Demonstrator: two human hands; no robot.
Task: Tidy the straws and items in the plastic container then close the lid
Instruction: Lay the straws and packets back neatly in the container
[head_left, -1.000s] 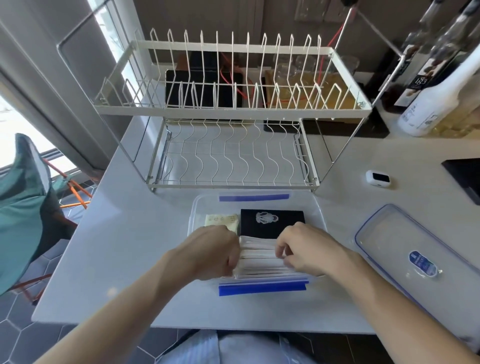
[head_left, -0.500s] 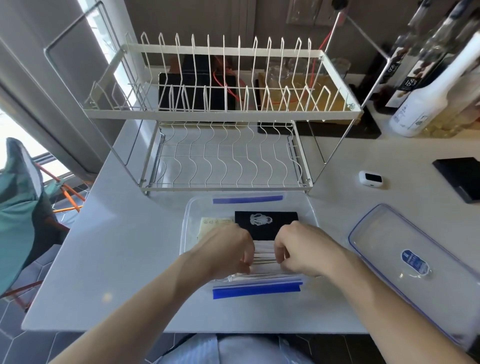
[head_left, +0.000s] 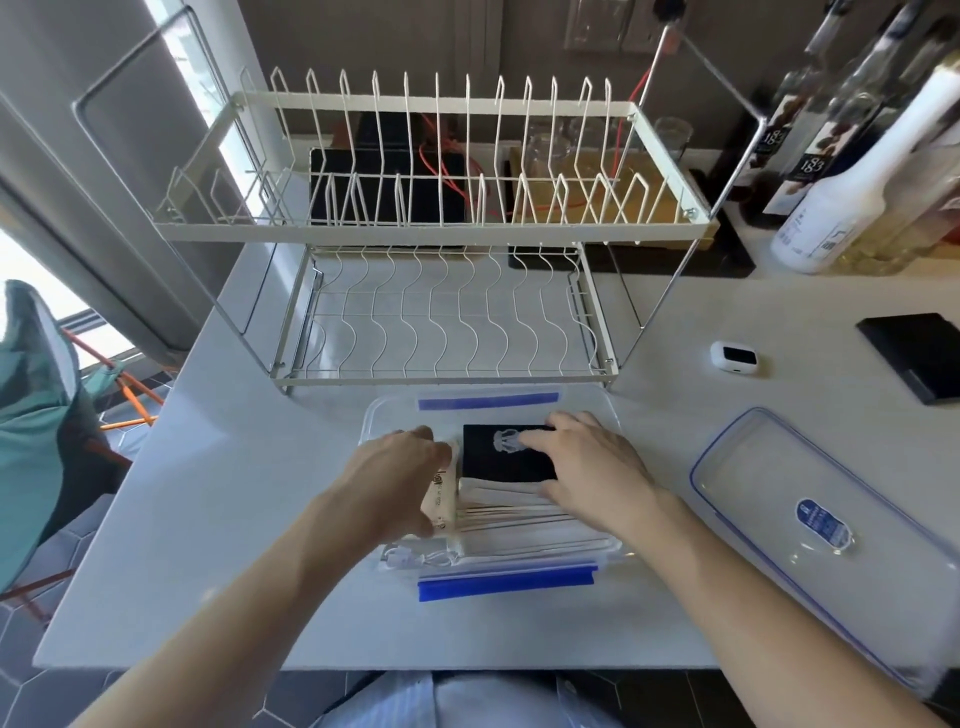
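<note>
A clear plastic container (head_left: 602, 410) with blue clips front and back sits on the white counter near its front edge. Inside lie a black packet (head_left: 498, 465) with a white logo, a stack of paper-wrapped straws (head_left: 524, 535), a cream packet (head_left: 441, 501) and a white coiled cord (head_left: 415, 560). My left hand (head_left: 392, 475) grips the cream packet, which stands on edge at the left side of the container. My right hand (head_left: 587, 467) lies flat with fingers spread over the black packet and the straws. The clear lid (head_left: 753, 478) with a blue rim lies to the right.
A white two-tier wire dish rack (head_left: 441, 317) stands right behind the container. A small white device (head_left: 733, 357) and a black box (head_left: 919, 358) lie at the right. Bottles (head_left: 852, 192) stand at the back right. A teal chair (head_left: 36, 415) is off the counter's left edge.
Both hands have left the straw stack. My right hand slid back onto the black packet. My left hand moved to the left side and took hold of the cream packet, now on edge.
</note>
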